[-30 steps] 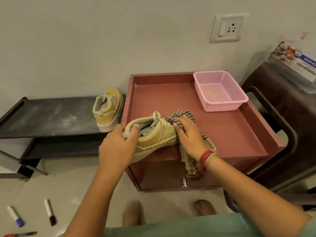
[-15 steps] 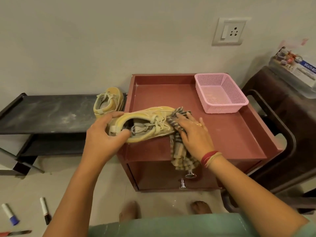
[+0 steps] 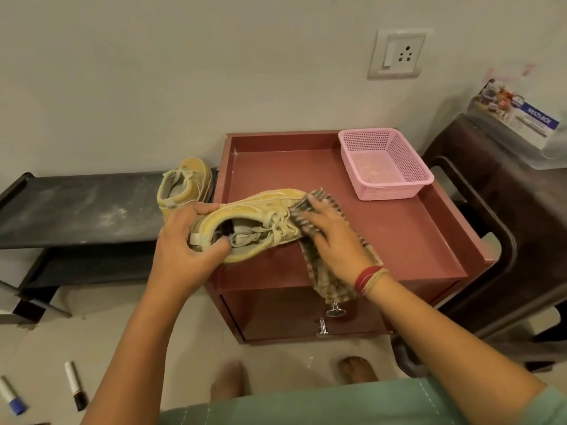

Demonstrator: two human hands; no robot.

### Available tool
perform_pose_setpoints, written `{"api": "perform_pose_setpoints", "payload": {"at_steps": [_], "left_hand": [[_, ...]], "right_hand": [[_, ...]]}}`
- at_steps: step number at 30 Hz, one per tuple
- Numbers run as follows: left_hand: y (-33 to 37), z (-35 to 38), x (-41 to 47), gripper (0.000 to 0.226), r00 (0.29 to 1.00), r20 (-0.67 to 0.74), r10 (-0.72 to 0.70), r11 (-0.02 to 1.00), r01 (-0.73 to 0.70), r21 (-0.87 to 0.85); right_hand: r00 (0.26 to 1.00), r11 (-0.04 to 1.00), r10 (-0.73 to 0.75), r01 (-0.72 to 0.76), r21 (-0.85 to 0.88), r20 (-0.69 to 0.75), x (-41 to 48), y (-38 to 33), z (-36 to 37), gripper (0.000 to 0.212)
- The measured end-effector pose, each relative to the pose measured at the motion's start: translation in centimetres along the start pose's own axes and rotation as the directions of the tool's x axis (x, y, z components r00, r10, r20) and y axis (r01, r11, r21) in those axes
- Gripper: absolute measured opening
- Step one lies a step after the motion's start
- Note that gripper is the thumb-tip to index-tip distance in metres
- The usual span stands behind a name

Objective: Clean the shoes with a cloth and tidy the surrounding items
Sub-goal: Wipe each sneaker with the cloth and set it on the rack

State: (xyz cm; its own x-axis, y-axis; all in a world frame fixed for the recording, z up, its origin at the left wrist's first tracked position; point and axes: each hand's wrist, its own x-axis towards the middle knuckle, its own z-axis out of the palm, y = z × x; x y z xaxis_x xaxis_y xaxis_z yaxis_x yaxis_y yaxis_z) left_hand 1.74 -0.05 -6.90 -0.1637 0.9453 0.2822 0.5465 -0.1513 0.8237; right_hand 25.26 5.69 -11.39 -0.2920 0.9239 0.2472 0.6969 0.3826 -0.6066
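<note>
Shoe: yellow, held on its side over the front-left part of the cabinet top, toe pointing toward the cabinet's back. Tilted this way, presumably, to turn the upper and laces toward the cloth.

Left hand: clenched on the shoe's heel, thumb hooked into the collar, fingers behind. Judged a bracing grip, so the shoe does not slide under the wiping pressure.

Right hand: pressed flat on the cloth, pinning it against the shoe's toe end. Fingers spread rather than curled. The checked cloth trails off the cabinet's front edge, slack. Step in hand looks like wiping the forefoot.

Second shoe: upright on the rack, touching the cabinet's left side, heel toward the camera. Cannot tell whether it has been cleaned.

Basket: pink, mesh, at the cabinet's back-right corner, apparently empty. Likely the place for loose items.

Markers: two on the floor, well to the cabinet's front-left, not yet tidied.

Box: on the dark stand to the cabinet's right. Blue label reads roughly "MULTI-BOX"; smaller print too blurred. No brand legible on either shoe.

Socket: on the wall above the cabinet.
</note>
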Motion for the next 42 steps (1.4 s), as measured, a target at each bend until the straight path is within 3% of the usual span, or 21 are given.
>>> {"api": "perform_pose_setpoints", "payload": {"at_steps": [2, 5, 9, 13, 17, 21, 24, 27, 28, 30, 34, 36, 38, 39, 40, 42], "left_hand": [[0.0, 0.1, -0.1, 0.055, 1.0, 0.009, 0.024, 0.999, -0.024, 0.038], [-0.2, 0.4, -0.1, 0.059, 0.999, 0.044, 0.023, 0.996, -0.027, 0.09], [-0.2, 0.6, -0.4, 0.058, 0.998, 0.049, 0.035, 0.991, -0.041, 0.13], [-0.1, 0.4, 0.0, 0.062, 0.998, 0.064, -0.007, 0.996, 0.001, 0.089], [-0.1, 0.4, 0.3, 0.057, 0.999, 0.048, -0.001, 0.999, -0.001, 0.049], [-0.2, 0.4, 0.4, 0.057, 0.998, 0.056, 0.009, 0.999, -0.011, 0.038], [-0.3, 0.5, 0.3, 0.058, 0.998, 0.061, 0.025, 0.998, -0.028, 0.051], [-0.3, 0.5, 0.4, 0.057, 0.998, 0.065, 0.019, 0.998, -0.022, 0.052], [-0.3, 0.5, 0.4, 0.055, 0.998, 0.06, 0.01, 0.999, -0.013, 0.042], [-0.2, 0.5, 0.4, 0.054, 0.999, 0.053, 0.0, 1.0, -0.001, 0.029], [-0.4, 0.4, 0.4, 0.056, 0.997, 0.074, 0.013, 0.998, -0.018, 0.067], [-0.5, 0.4, 0.3, 0.058, 0.996, 0.082, 0.02, 0.997, -0.026, 0.079], [-0.4, 0.4, 0.3, 0.06, 0.997, 0.081, 0.018, 0.997, -0.025, 0.077], [-0.3, 0.4, 0.3, 0.06, 0.997, 0.08, 0.018, 0.997, -0.024, 0.073], [-0.3, 0.4, 0.4, 0.061, 0.996, 0.082, 0.018, 0.997, -0.024, 0.07], [-0.3, 0.3, 0.4, 0.062, 0.996, 0.087, 0.016, 0.998, -0.022, 0.064]], "right_hand": [[0.998, 0.998, -0.054, 0.055, -0.034, 0.023, -0.8, -0.4, 0.7, 0.039], [0.991, 0.964, 0.104, -0.121, -0.237, -0.082, -0.1, 0.7, -0.1, 0.041], [1.0, 1.0, 0.021, -0.021, 0.007, 0.009, -0.7, 0.1, 1.1, 0.038], [0.984, 0.982, 0.171, -0.174, -0.066, -0.052, 0.1, 1.7, 0.0, 0.039], [0.997, 0.986, 0.035, -0.046, 0.162, 0.067, -0.4, 0.5, 0.9, 0.036], [0.979, 0.979, 0.2, -0.199, 0.036, -0.039, 0.4, 1.6, 0.0, 0.039], [0.992, 0.98, 0.12, -0.124, 0.156, 0.031, -0.4, 0.2, 1.3, 0.044], [0.992, 0.992, 0.119, -0.12, 0.036, 0.05, 0.1, 1.4, 0.5, 0.042], [0.983, 0.981, 0.181, -0.183, 0.066, 0.045, 0.7, 2.1, -0.1, 0.04], [0.96, 0.913, 0.28, -0.271, 0.304, 0.015, 1.8, 2.8, -1.2, 0.036], [0.819, 0.757, 0.491, -0.233, 0.61, -0.296, 2.0, 2.4, -1.6, 0.026], [0.853, 0.778, 0.431, -0.186, 0.601, -0.294, 1.5, 1.8, -0.9, 0.028], [0.975, 0.902, 0.181, -0.113, 0.417, -0.125, 0.6, 1.2, 0.5, 0.031], [0.997, 0.951, 0.072, -0.059, 0.305, -0.03, 0.2, 1.3, 1.2, 0.033], [1.0, 0.966, 0.022, -0.023, 0.258, 0.009, 0.3, 1.7, 1.5, 0.034], [0.994, 0.941, 0.082, -0.056, 0.333, -0.065, 0.8, 2.6, 1.3, 0.036]]}}
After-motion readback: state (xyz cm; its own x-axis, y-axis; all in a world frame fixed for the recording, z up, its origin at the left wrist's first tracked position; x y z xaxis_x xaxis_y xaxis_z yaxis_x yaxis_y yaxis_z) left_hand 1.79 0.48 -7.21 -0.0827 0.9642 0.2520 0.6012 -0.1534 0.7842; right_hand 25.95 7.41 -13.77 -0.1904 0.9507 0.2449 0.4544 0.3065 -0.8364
